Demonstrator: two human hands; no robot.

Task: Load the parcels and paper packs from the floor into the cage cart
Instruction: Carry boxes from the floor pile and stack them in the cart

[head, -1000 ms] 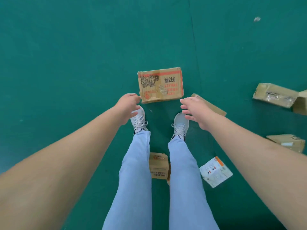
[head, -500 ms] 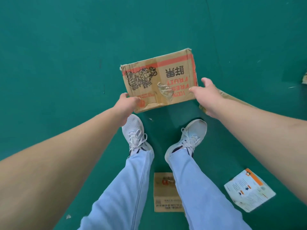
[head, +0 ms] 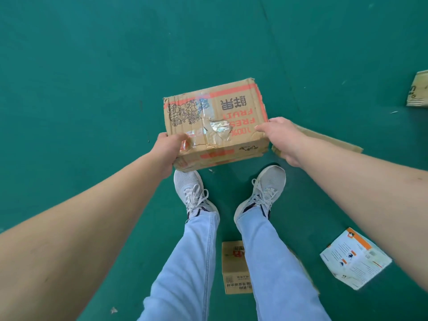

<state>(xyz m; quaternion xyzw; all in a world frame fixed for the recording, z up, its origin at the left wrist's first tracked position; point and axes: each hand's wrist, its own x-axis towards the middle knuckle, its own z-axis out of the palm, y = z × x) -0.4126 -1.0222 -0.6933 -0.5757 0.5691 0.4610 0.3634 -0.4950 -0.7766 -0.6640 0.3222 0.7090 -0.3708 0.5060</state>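
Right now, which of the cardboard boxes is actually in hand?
The fruit-print box, gripped by the left hand and right hand. The small box between the legs and the edge box lie untouched.

fruit carton (head: 215, 117) ahead of shoes (head: 192, 193), small box (head: 235, 267) between legs

L hand (head: 168, 148) & R hand (head: 281, 135) grip fruit carton (head: 217, 121) by its ends, above green floor (head: 92, 89), shoes (head: 266, 188) below.

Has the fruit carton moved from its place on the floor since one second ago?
Yes. The fruit carton has come up off the green floor, held by the left hand and right hand above the shoes.
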